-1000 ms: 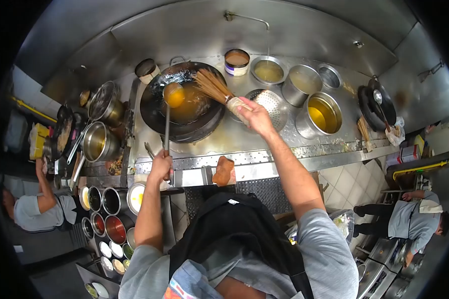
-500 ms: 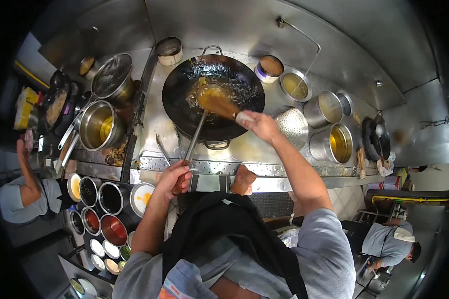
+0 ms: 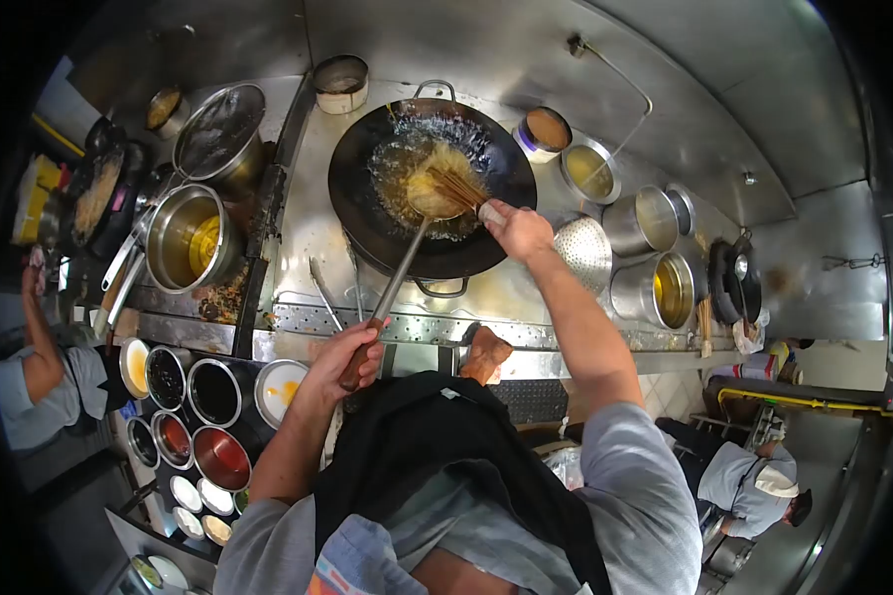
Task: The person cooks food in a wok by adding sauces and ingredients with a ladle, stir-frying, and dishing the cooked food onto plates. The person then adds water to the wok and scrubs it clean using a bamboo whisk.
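Observation:
In the middle of the view a black wok [image 3: 367,223] holds bubbling yellowish liquid with a foamy, pale mass. My left hand [image 3: 349,359] grips the wooden handle of a metal ladle [image 3: 403,270], whose bowl sits in the wok under the foam. My right hand [image 3: 519,230] is closed round the wrapped handle of a bamboo brush [image 3: 462,193]. Its bristles reach into the foam at the ladle's bowl, which they partly hide. Just right of my right hand lies a round perforated strainer [image 3: 583,253].
Right of the wok stand an open can [image 3: 548,130], a bowl under a faucet [image 3: 590,171] and metal pots [image 3: 655,290]. At left are an oil pot [image 3: 186,239] and sauce containers [image 3: 221,458]. A person [image 3: 45,387] works at far left, another [image 3: 749,486] at right.
The ladle has dipped from above into the wok, and the brush has moved left and down to meet it. Pale foam has formed there. The whole view has shifted.

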Motion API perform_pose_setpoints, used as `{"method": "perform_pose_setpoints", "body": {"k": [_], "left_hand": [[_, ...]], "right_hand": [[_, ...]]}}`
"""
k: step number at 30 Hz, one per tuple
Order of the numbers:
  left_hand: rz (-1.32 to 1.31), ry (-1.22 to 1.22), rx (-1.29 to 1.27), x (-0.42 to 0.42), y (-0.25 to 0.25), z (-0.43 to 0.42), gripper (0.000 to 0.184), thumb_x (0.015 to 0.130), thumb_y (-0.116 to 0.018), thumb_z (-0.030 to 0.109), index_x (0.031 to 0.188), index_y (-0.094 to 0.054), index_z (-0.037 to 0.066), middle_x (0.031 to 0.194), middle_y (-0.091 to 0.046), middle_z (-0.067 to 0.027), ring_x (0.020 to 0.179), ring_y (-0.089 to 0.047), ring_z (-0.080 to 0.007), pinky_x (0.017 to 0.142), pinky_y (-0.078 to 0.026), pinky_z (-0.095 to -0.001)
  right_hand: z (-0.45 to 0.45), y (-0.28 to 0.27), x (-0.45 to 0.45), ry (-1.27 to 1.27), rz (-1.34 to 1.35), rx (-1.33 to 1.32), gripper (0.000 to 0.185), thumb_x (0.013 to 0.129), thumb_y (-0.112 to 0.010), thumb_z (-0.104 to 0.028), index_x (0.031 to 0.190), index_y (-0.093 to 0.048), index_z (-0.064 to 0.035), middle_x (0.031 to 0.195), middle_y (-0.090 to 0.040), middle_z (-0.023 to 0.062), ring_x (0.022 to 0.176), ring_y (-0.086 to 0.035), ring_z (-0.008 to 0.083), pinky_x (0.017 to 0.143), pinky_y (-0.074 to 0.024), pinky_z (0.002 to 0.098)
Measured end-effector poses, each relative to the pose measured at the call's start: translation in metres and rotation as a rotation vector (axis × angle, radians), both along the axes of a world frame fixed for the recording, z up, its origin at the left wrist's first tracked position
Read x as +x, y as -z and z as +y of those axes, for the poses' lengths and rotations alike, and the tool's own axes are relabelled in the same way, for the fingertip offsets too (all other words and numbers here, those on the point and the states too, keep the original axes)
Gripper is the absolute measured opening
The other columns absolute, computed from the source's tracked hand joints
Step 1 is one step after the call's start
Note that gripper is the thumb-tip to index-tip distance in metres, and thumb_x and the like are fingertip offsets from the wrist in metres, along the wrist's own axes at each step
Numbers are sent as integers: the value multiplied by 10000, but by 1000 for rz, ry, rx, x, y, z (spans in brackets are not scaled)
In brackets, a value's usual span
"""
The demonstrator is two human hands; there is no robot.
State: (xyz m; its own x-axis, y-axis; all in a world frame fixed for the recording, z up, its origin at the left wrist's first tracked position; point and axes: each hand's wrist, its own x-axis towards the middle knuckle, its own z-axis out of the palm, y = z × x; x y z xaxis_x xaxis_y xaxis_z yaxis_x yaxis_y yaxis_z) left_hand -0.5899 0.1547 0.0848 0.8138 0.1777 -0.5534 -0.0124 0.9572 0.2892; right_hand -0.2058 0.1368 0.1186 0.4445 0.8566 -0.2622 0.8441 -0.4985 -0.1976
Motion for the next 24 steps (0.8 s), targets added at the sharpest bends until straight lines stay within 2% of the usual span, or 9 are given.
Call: {"method": "perform_pose_setpoints", "body": {"k": [2, 7, 10, 13, 17, 19, 21, 23, 24], "left_hand": [[-25, -16, -14, 3, 5, 5, 368, 1006, -544, 240, 1354, -525, 122, 744, -518, 11, 509, -486, -108, 407, -403, -274], [-93, -77, -67, 12, 32, 14, 356, 1006, -541, 255, 1341, -539, 134, 732, -512, 14, 510, -484, -116, 427, -406, -280], [-55, -72, -40, 15, 38, 28, 350, 1010, -537, 250, 1337, -545, 126, 725, -518, 7, 496, -492, -130, 426, -406, -292], [-60, -58, 54, 18, 44, 32, 337, 1015, -529, 243, 1328, -552, 119, 723, -530, -1, 477, -495, -137, 422, -404, -295], [-95, -85, -37, 16, 42, 36, 351, 1026, -509, 241, 1352, -538, 116, 722, -535, 0, 463, -490, -135, 418, -399, -288], [-213, -149, -187, 16, 44, 33, 363, 1027, -505, 240, 1367, -528, 115, 722, -532, 3, 461, -488, -132, 417, -397, -285], [-225, -163, -242, 17, 40, 27, 375, 1027, -502, 236, 1382, -518, 115, 717, -527, 5, 457, -483, -128, 415, -396, -284], [-142, -157, -189, 16, 30, 19, 388, 1025, -500, 227, 1397, -507, 116, 708, -518, 6, 450, -475, -124, 411, -395, -284], [33, -74, 73, 13, 6, 16, 409, 1007, -518, 197, 1403, -496, 95, 690, -508, -1, 435, -469, -121, 398, -395, -293]], "right_hand": [[7, -16, -21, 16, -88, -7, 503, 903, -653, -475, 1337, -645, -220, 1193, -700, 177, 1092, -670, 361, 951, -533, 427], [-32, -34, -41, 119, 401, 237, 517, 904, -663, -477, 1353, -636, -221, 1123, -719, 195, 1053, -680, 380, 930, -530, 423], [-68, 28, -37, 152, 743, 415, 523, 898, -681, -466, 1360, -632, -224, 1095, -713, 218, 1030, -696, 360, 920, -536, 414], [-66, -6, -45, 160, 136, 102, 520, 902, -706, -422, 1376, -619, -226, 1077, -725, 202, 1007, -714, 338, 902, -546, 397], [-82, -5, -49, 184, 346, 410, 529, 905, -732, -362, 1400, -597, -232, 1084, -726, 195, 1001, -721, 324, 889, -554, 379], [-88, 10, -61, 112, 625, 499, 509, 902, -733, -375, 1380, -620, -240, 1098, -728, 180, 1039, -713, 306, 926, -535, 357], [-83, -4, -63, 218, 244, 113, 509, 891, -742, -378, 1367, -631, -239, 1109, -729, 171, 1056, -711, 287, 940, -530, 351], [-84, -3, -43, 300, 254, 225, 518, 886, -739, -400, 1367, -631, -239, 1111, -730, 167, 1053, -713, 283, 931, -536, 355], [-87, -1, -34, 341, 264, 274, 523, 884, -738, -410, 1367, -630, -239, 1112, -731, 166, 1051, -714, 280, 926, -539, 357]]}}
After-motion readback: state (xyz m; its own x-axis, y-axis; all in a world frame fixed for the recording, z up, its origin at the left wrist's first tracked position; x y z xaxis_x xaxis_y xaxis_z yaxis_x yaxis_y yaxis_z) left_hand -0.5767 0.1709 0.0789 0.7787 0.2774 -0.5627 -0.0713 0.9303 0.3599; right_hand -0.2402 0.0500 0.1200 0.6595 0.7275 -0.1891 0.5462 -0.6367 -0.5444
